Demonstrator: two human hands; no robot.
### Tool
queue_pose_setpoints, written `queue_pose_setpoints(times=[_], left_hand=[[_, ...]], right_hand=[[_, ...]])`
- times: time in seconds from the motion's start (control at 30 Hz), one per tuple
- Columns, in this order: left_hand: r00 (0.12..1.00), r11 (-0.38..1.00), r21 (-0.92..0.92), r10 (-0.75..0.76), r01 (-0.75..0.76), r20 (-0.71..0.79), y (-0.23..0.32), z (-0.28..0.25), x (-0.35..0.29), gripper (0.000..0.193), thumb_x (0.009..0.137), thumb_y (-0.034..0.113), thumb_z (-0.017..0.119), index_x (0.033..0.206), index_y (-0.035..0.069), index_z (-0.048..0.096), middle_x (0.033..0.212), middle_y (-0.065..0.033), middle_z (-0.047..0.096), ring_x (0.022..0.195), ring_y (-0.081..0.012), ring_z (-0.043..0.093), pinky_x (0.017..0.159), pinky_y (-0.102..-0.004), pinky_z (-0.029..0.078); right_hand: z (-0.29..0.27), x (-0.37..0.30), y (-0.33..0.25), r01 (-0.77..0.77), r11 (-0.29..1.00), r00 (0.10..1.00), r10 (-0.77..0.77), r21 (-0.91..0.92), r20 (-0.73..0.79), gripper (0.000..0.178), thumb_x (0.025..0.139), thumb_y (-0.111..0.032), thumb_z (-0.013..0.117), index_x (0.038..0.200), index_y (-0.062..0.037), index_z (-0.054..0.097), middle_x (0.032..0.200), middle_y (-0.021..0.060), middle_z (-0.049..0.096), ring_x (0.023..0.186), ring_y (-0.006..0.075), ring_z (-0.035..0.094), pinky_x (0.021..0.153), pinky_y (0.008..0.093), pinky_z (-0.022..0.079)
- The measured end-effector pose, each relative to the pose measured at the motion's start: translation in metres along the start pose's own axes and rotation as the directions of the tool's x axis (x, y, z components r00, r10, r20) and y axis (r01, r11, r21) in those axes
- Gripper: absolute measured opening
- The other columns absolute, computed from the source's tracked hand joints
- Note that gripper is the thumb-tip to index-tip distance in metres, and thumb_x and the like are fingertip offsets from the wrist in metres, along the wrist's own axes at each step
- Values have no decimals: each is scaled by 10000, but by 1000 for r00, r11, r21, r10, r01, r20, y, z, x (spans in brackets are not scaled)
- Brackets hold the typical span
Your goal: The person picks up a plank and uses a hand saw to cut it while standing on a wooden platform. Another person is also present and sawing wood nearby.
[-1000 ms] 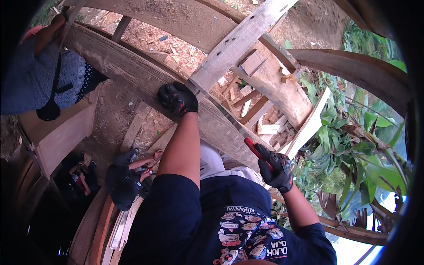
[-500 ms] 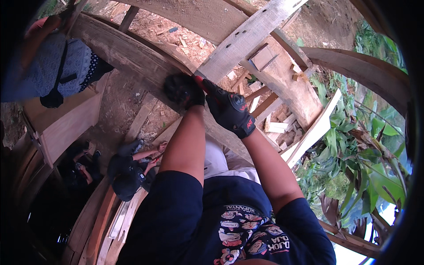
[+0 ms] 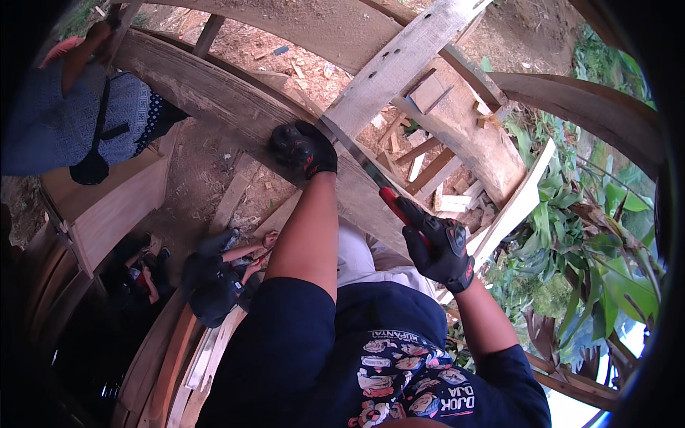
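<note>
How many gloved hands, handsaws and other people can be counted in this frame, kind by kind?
Gloved hands: 2, the left hand pressed on the wooden beam, the right hand gripping the saw
Handsaws: 1, the red-handled handsaw
Other people: 2, a person in patterned blue and a crouching person in dark clothes
Total: 5

We are pressing our gloved left hand (image 3: pixel 303 148) down on a wide weathered plank (image 3: pixel 214 93), just beside where a paler board (image 3: pixel 399 64) is crossing over it. Our gloved right hand (image 3: pixel 441 250) is gripping the red handle of a handsaw (image 3: pixel 371 175), whose blade is running up toward the left hand. Below us, another person (image 3: pixel 214 274) is crouching on the dirt ground (image 3: pixel 200 171).
</note>
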State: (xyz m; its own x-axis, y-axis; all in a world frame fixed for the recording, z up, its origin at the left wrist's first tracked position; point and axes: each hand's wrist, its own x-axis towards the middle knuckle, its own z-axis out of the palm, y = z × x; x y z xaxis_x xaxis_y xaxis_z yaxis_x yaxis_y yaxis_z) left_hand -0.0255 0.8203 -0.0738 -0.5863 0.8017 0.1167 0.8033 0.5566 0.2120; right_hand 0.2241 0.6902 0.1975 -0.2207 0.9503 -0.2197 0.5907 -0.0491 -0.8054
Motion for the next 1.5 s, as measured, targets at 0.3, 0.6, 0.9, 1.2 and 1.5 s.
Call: queue_pose_setpoints(times=[0.3,0.6,0.9,1.2,1.5], left_hand=[[989,989,53,133,-136,69,-3,-13,6,308,1042,340,552,1030,61,681,1190,-187,622,1135,-397,587,1009,-525,462],[995,995,18,99,-99,-21,22,-43,5,324,1047,340,541,1027,49,682,1208,-190,615,1138,-395,586,1018,-526,463],[999,998,49,30,-31,22,15,-18,-2,297,1025,338,590,1051,56,678,1230,-178,605,1135,-383,585,1010,-522,470],[996,996,22,81,-82,37,-4,13,2,278,1012,323,614,1066,57,674,1261,-176,597,1159,-387,579,1024,-532,468],[1000,982,-187,27,-27,-1,29,-54,5,188,970,227,635,1012,50,681,1204,-184,608,1226,-419,539,1100,-555,417]], right_hand=[[87,128,1,39,997,998,-35,64,-56,542,1008,-168,643,1546,-159,576,1212,244,745,1020,420,746,877,446,607],[-23,-86,23,-48,998,999,47,-27,-21,592,881,-91,717,1468,-68,644,799,156,706,693,355,713,645,454,553],[57,90,-1,18,1000,998,-17,25,-55,518,966,-123,697,1479,-83,636,1094,244,771,931,420,769,812,460,615],[67,77,9,-32,998,998,35,52,-60,523,999,-168,658,1518,-132,608,1213,230,753,1025,410,758,875,466,608],[-8,-74,-8,-52,990,997,43,-133,-69,499,1014,-119,581,1494,16,599,1297,305,722,1011,462,773,867,478,606]])
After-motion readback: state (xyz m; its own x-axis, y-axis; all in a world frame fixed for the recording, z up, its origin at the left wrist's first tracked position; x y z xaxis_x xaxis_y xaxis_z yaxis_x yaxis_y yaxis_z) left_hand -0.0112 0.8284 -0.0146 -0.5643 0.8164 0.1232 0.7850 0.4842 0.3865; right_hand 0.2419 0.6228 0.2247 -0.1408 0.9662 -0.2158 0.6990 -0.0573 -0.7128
